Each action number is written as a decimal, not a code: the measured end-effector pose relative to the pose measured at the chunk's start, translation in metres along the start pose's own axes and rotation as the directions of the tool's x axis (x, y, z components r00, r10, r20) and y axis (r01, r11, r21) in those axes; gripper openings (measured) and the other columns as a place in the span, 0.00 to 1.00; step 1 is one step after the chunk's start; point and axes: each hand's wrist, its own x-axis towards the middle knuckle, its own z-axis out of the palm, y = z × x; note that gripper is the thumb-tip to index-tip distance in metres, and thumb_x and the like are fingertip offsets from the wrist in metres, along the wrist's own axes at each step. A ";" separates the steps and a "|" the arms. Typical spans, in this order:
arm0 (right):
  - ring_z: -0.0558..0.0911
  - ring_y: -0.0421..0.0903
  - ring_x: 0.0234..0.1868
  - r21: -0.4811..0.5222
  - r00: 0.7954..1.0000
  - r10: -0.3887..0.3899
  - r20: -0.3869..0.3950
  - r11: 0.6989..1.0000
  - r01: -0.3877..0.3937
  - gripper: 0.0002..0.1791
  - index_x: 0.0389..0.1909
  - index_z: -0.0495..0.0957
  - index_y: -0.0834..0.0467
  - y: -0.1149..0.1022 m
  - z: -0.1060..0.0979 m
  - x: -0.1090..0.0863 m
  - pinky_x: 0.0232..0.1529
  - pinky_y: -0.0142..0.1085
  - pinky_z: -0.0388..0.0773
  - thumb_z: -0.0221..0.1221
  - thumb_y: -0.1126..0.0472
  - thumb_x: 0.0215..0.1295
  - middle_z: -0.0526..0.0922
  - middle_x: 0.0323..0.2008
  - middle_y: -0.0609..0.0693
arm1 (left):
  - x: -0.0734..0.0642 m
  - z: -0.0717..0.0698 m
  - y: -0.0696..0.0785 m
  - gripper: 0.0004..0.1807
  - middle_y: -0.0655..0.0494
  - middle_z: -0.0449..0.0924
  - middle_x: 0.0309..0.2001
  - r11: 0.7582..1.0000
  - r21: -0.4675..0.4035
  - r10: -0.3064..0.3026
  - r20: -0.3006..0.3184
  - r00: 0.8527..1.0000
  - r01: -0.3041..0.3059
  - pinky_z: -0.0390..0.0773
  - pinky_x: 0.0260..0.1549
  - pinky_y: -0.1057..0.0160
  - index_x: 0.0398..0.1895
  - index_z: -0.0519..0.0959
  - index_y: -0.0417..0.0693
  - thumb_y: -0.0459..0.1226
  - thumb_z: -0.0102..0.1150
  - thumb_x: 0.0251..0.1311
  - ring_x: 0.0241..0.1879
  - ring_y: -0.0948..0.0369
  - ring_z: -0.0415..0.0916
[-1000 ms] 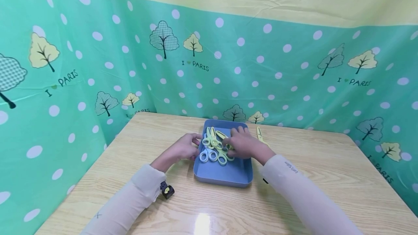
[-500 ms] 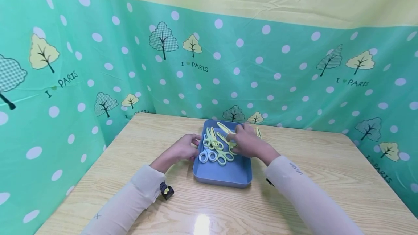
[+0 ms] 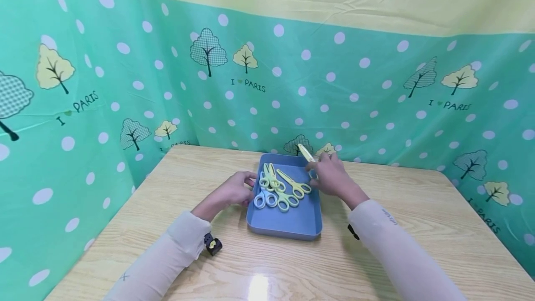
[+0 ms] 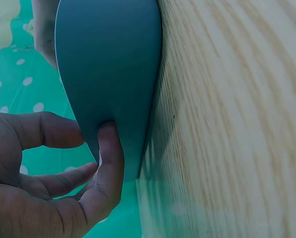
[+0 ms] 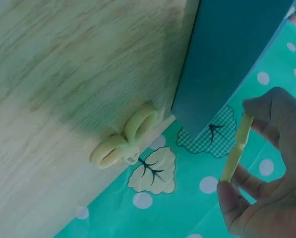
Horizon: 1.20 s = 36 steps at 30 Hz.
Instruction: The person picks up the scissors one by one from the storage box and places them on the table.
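Note:
A blue tray point(image 3: 288, 224) on the table holds several children's scissors. My left hand point(image 3: 235, 189) grips the tray's left wall; in the left wrist view thumb and fingers pinch that wall point(image 4: 108, 74). Above the tray's back right corner, my right hand point(image 3: 332, 175) holds yellow scissors point(image 3: 306, 153), blades pointing up and left. The right wrist view shows their handle point(image 5: 235, 156) between thumb and fingers. In the tray lie yellow scissors point(image 3: 288, 178) on the right, blue scissors point(image 3: 265, 192) at the left, and overlapping yellow and pale green ones.
Another pair of yellow scissors point(image 5: 127, 139) lies on the wooden table point(image 3: 401, 226) just right of the tray, hidden by my right hand in the head view. A green dotted curtain point(image 3: 355, 68) hangs close behind the table's back edge.
My right hand has lifted the yellow scissors out of the tray and moved right and up with them, uncovering the yellow scissors underneath. The left hand stays on the tray wall.

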 end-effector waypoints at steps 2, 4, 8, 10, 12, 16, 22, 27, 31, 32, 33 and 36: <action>0.68 0.62 0.48 0.028 0.999 0.032 -0.013 0.999 -0.032 0.20 0.53 0.86 0.53 0.003 -0.001 -0.001 0.47 0.53 0.68 0.70 0.59 0.58 0.76 0.49 0.65 | -0.001 0.000 0.000 0.41 0.41 0.73 0.53 1.000 0.004 -0.004 -0.002 1.000 0.004 0.86 0.29 0.57 0.73 0.67 0.36 0.17 0.55 0.48 0.34 0.53 0.79; 0.69 0.64 0.48 0.040 0.998 0.057 -0.028 0.998 -0.056 0.20 0.54 0.86 0.55 0.007 -0.001 -0.003 0.47 0.54 0.70 0.70 0.59 0.59 0.76 0.49 0.67 | -0.001 0.000 0.000 0.41 0.41 0.73 0.54 1.000 0.006 -0.008 -0.003 1.000 0.008 0.86 0.29 0.56 0.73 0.67 0.36 0.17 0.55 0.49 0.34 0.53 0.79; 0.70 0.69 0.50 0.065 0.992 0.117 -0.046 0.991 -0.114 0.22 0.57 0.84 0.57 0.014 -0.002 -0.006 0.49 0.59 0.73 0.69 0.59 0.60 0.75 0.51 0.71 | -0.002 0.000 0.000 0.41 0.41 0.73 0.55 1.000 0.010 -0.010 0.000 1.000 0.010 0.86 0.29 0.56 0.73 0.67 0.37 0.17 0.55 0.49 0.35 0.53 0.80; 0.69 0.71 0.52 0.089 0.988 0.151 -0.042 0.985 -0.147 0.24 0.58 0.83 0.58 0.017 -0.001 -0.007 0.50 0.61 0.72 0.69 0.59 0.60 0.75 0.53 0.72 | -0.002 -0.001 0.000 0.41 0.40 0.73 0.55 1.000 0.009 -0.011 0.001 1.000 0.011 0.86 0.29 0.56 0.73 0.67 0.37 0.17 0.55 0.49 0.35 0.52 0.79; 0.68 0.72 0.53 0.100 0.983 0.183 -0.031 0.979 -0.179 0.24 0.59 0.82 0.59 0.022 0.000 -0.009 0.50 0.62 0.73 0.68 0.60 0.60 0.74 0.54 0.73 | -0.002 -0.001 -0.001 0.42 0.40 0.73 0.55 1.000 0.008 -0.012 0.000 1.000 0.012 0.86 0.29 0.56 0.73 0.67 0.37 0.17 0.55 0.48 0.35 0.52 0.79; 0.67 0.76 0.55 0.106 0.975 0.224 -0.009 0.969 -0.222 0.25 0.60 0.82 0.60 0.029 0.004 -0.011 0.47 0.63 0.75 0.69 0.61 0.61 0.73 0.54 0.74 | -0.002 -0.001 -0.001 0.42 0.40 0.73 0.54 1.000 0.003 -0.011 0.000 1.000 0.011 0.86 0.29 0.56 0.73 0.67 0.37 0.17 0.55 0.47 0.35 0.53 0.79; 0.68 0.80 0.54 0.100 0.969 0.242 0.039 0.964 -0.245 0.23 0.57 0.82 0.63 0.042 0.010 -0.015 0.45 0.66 0.76 0.67 0.64 0.60 0.73 0.53 0.78 | -0.002 -0.001 -0.002 0.41 0.40 0.73 0.54 1.000 -0.002 -0.010 0.002 1.000 0.010 0.86 0.29 0.56 0.72 0.67 0.37 0.17 0.55 0.48 0.33 0.54 0.78; 0.69 0.76 0.49 0.138 0.960 0.261 0.104 0.952 -0.274 0.23 0.58 0.81 0.65 0.056 0.008 -0.021 0.42 0.62 0.76 0.65 0.66 0.60 0.73 0.54 0.78 | -0.001 -0.001 -0.001 0.42 0.41 0.73 0.54 1.000 0.006 -0.003 0.001 1.000 0.003 0.86 0.28 0.56 0.72 0.67 0.36 0.17 0.55 0.47 0.35 0.53 0.79; 0.69 0.75 0.51 0.145 0.950 0.268 0.161 0.945 -0.292 0.23 0.58 0.80 0.65 0.068 0.005 -0.028 0.44 0.63 0.75 0.65 0.66 0.61 0.74 0.56 0.76 | -0.001 0.000 0.001 0.43 0.41 0.73 0.54 1.000 0.012 -0.003 0.001 1.000 0.003 0.86 0.28 0.58 0.73 0.67 0.36 0.17 0.55 0.46 0.36 0.52 0.80; 0.69 0.74 0.51 0.145 0.948 0.267 0.172 0.945 -0.293 0.23 0.58 0.80 0.66 0.070 0.004 -0.029 0.45 0.62 0.75 0.65 0.66 0.62 0.74 0.56 0.76 | -0.001 0.000 0.001 0.43 0.41 0.73 0.54 1.000 0.011 -0.004 0.001 1.000 0.004 0.86 0.28 0.58 0.73 0.67 0.37 0.17 0.55 0.46 0.36 0.52 0.80; 0.70 0.74 0.51 0.142 0.947 0.266 0.182 0.945 -0.293 0.22 0.58 0.80 0.66 0.072 0.004 -0.031 0.44 0.62 0.75 0.64 0.67 0.62 0.74 0.57 0.76 | -0.001 0.000 0.001 0.43 0.41 0.73 0.54 1.000 0.011 -0.004 0.003 1.000 0.004 0.86 0.28 0.58 0.73 0.67 0.37 0.17 0.56 0.46 0.36 0.52 0.80; 0.70 0.72 0.51 0.138 0.938 0.275 0.209 0.942 -0.307 0.21 0.58 0.80 0.66 0.076 0.004 -0.034 0.43 0.59 0.75 0.61 0.69 0.63 0.75 0.58 0.74 | -0.001 0.000 0.002 0.42 0.41 0.73 0.54 1.000 0.010 -0.005 0.003 1.000 0.005 0.86 0.28 0.58 0.73 0.67 0.37 0.17 0.56 0.47 0.36 0.53 0.80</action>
